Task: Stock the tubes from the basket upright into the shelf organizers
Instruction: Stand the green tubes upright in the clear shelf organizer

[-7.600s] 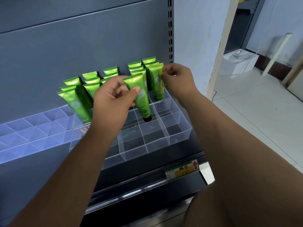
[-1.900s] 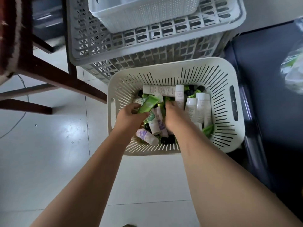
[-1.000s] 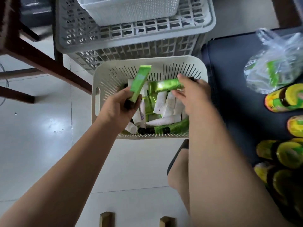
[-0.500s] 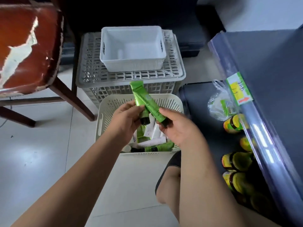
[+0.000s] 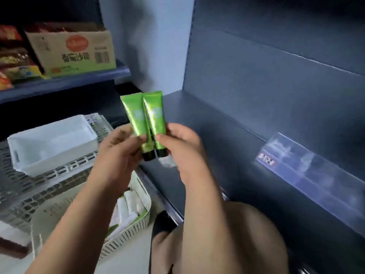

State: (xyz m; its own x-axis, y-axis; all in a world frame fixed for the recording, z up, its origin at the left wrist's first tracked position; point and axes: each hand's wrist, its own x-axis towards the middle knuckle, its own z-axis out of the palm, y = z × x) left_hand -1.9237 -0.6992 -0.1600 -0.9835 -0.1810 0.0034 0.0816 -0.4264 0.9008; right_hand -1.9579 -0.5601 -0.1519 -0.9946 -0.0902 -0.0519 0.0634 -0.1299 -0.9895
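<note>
Two tubes: glossy green, pale round emblem, black caps. Near-left basket: off-white, slotted walls. Crate at left: grey lattice. Far-left carton: tan, red-orange disc, green base band. Shelf at right: dark blue-grey.

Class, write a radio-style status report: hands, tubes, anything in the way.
Left hand grips left green tube; right hand grips right green tube. Both upright, caps down, side by side, out of the basket. Clear organizer at right; nothing in the way.
</note>
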